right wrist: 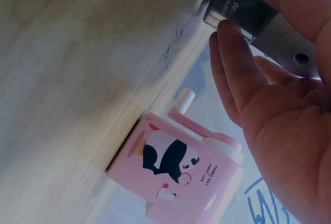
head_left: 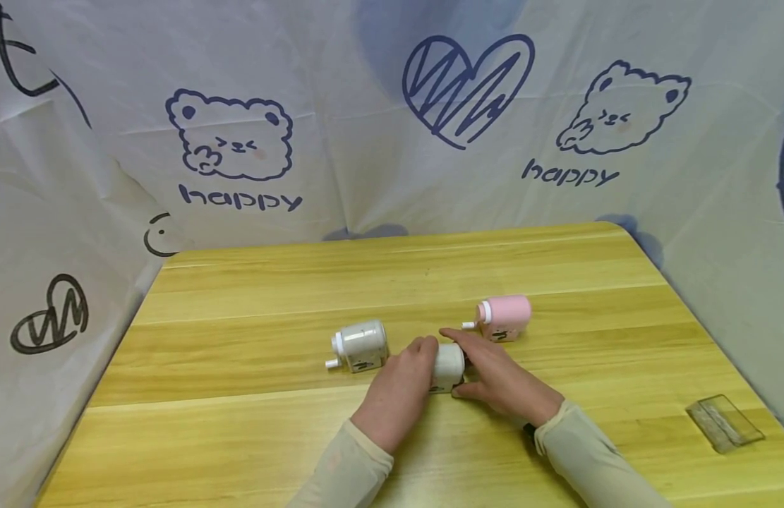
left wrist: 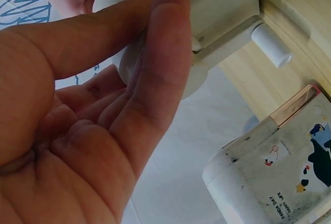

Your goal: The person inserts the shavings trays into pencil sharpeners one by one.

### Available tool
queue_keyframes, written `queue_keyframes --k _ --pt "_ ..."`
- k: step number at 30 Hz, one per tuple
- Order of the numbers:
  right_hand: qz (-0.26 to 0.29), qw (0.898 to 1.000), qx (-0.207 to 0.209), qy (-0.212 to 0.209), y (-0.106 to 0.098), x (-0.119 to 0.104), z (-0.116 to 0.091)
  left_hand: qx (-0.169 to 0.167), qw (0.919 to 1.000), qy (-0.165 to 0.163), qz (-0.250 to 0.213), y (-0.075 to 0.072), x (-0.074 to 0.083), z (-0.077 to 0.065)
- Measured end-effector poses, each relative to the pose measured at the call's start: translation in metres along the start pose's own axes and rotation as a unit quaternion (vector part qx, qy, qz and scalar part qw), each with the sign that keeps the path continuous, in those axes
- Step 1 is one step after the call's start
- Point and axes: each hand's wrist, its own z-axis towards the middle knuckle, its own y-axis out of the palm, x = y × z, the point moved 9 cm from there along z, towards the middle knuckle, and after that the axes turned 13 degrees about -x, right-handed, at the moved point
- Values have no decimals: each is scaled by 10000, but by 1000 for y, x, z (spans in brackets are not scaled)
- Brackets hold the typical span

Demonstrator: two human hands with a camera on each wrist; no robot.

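Note:
Between my hands a whitish-grey crank pencil sharpener (head_left: 449,363) stands on the table. My left hand (head_left: 398,395) grips it on its crank side; in the left wrist view the thumb and a finger pinch close to the hub, with the white crank knob (left wrist: 271,45) beyond them. At the opposite end my right hand (head_left: 506,377) holds the sharpener, its fingers and thumb on either side of the dark see-through shavings drawer (right wrist: 240,6). A second grey sharpener (head_left: 363,346) stands left of my left hand. A pink sharpener (right wrist: 181,167) with a panda print stands beyond my right hand.
A clear plastic box (head_left: 722,423) lies near the right edge of the wood-grain table (head_left: 239,437). A white cloth (head_left: 353,141) with bear and heart drawings hangs behind the table and along its sides.

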Motion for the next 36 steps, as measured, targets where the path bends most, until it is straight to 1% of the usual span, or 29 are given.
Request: queue_keyframes --k 8,17,23,29,33,36 --pt "7 10000 -34 11 -1 0 0 7 10000 14 7 0 1 1" --pt "35 10000 -27 -68 -3 0 0 14 10000 40 54 0 2 1" --pt "-38 10000 -22 -73 -3 0 1 -10 10000 16 -28 -1 3 1" --pt "32 10000 -31 -65 -2 1 1 10 10000 20 -43 -1 3 1" --pt "113 9999 17 -38 -1 2 0 -42 9997 19 -241 -2 -2 1" --pt "259 9996 78 42 -3 4 -4 25 9993 -3 -362 -5 -9 3"
